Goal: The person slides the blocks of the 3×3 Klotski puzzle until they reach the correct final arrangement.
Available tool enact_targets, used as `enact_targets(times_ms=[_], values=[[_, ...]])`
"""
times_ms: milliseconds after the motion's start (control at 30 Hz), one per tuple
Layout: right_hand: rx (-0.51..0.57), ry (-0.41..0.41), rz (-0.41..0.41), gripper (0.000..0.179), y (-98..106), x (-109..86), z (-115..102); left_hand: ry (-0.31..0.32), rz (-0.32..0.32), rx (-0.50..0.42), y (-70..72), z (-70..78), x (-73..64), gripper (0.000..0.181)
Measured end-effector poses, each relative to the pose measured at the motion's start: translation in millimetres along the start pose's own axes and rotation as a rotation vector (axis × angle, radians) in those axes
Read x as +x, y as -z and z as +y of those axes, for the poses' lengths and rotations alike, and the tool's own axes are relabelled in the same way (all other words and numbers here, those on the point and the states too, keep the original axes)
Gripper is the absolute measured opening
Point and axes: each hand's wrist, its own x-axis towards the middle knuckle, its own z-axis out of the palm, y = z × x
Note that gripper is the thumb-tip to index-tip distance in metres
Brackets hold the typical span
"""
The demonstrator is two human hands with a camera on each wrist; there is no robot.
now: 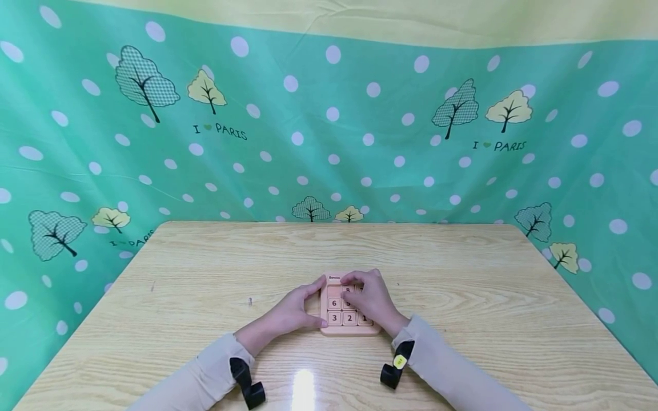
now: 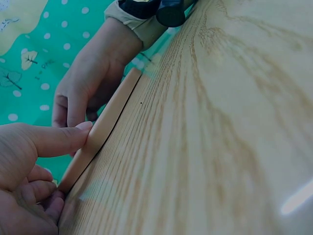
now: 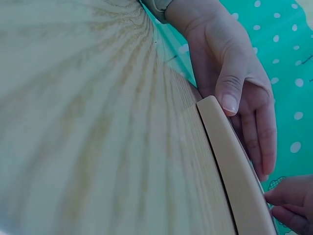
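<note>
the left hand (image 1: pixel 295 311) rests its spread-apart fingers against the left side of the number board (image 1: pixel 352 331) on the tabletop (image 1: pixel 205 274). the right hand (image 1: pixel 374 294) has bent thumb and index finger slightly apart at the 8 tile (image 1: pixel 348 290), beside the bare slot (image 1: pixel 334 291); whether they pinch it, i cannot tell.

Looks like a curtained-off filming corner indoors; cannot be told whether in a home, office or lab. Hung at the back and both sides with green cloth (image 1: pixel 205 165) printed with dots (image 1: pixel 333 54), trees (image 1: pixel 144 77) and lettering (image 1: pixel 231 131); furnished with a pale wooden table (image 1: pixel 205 268); equipped with black cameras (image 1: pixel 254 394) strapped over beige sleeves (image 1: pixel 195 379).
</note>
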Motion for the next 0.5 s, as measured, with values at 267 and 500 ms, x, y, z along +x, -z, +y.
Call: enact_targets(times_ms=[267, 500], values=[[0.007, -0.019, -0.005, 0.019, 1.0, 0.0, 3.3, 0.002, 0.008, -0.024, 0.2, 3.2, -1.7, 0.096], [0.045, -0.020, -0.001, 0.021, 1.8, -1.2, 7.7, 0.000, 0.004, -0.028, 0.1, 3.4, -1.5, 0.095]])
